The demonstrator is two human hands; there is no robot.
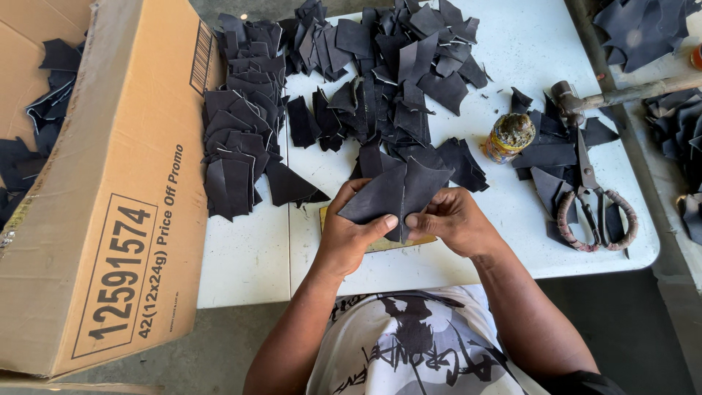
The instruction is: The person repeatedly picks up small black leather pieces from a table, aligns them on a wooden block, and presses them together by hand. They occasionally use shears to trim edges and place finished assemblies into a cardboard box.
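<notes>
In the head view, the left hand (349, 232) and right hand (450, 219) are both closed in a pinch on two dark, flat, angular leather pieces (396, 194), thumbs meeting at the overlapped seam so the edges stay lined up just above the near edge of the white worktop (248, 256). A heap of matching black leather offcuts (380, 80) lies farther back within reach. Rusty wrapped-handle scissors (596, 212) and a small grimy yellow tin (510, 137) sit to the right, and an open brown cardboard box (117, 205) holding more offcuts stands at the left.
</notes>
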